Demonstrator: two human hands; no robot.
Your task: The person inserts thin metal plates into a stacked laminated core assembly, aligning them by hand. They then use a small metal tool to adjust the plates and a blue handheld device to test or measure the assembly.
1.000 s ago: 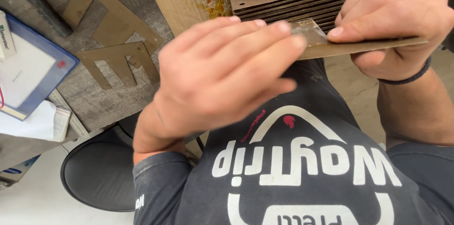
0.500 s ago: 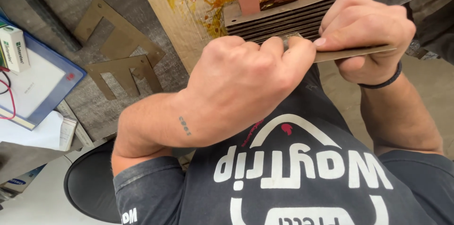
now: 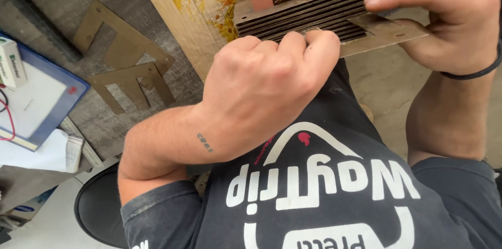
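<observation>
The stack of thin metal plates [image 3: 306, 11] sits at the top centre of the frame, its front lower edge hidden behind the left hand [image 3: 261, 87], which is curled into a narrow fist against it; what the fingers grip cannot be seen. Two flat E-shaped plates [image 3: 125, 66] lie loose on the rough grey bench at upper left. At upper right, the right hand [image 3: 444, 16] pinches a single flat plate [image 3: 384, 34] sticking out of the stack's side.
</observation>
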